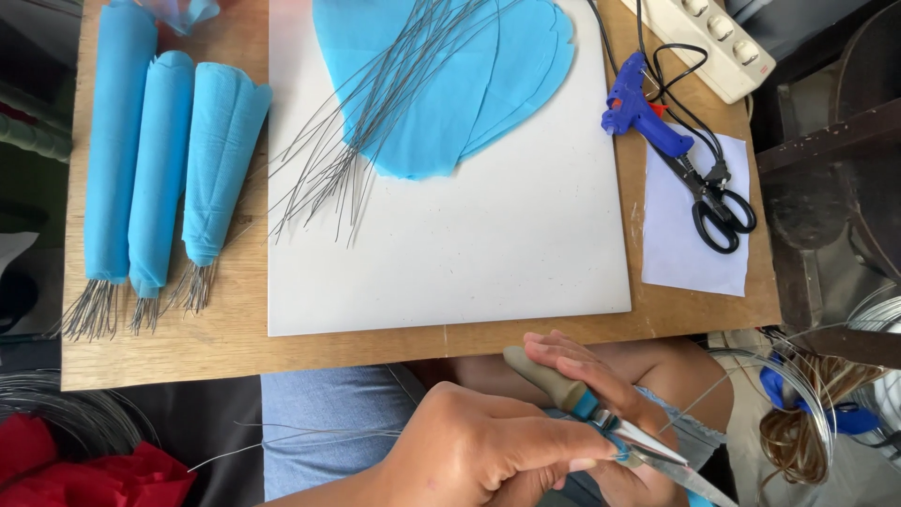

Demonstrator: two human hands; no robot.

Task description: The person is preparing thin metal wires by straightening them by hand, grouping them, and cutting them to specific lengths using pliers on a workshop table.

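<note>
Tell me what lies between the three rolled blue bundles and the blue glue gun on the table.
In the head view, the white board lies between the rolled bundles and glue gun, carrying blue cut sheets and loose wires.

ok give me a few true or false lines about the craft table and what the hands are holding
1. Three rolled blue bundles lie at the table's left side. True.
2. The scissors have red handles. False: they are black.
3. Loose thin wires lie across the flat blue fabric pieces. True.
4. The glue gun lies on the white board. False: it lies beside the board, on the wooden table.
5. The right hand grips pliers near the left hand. True.
</note>
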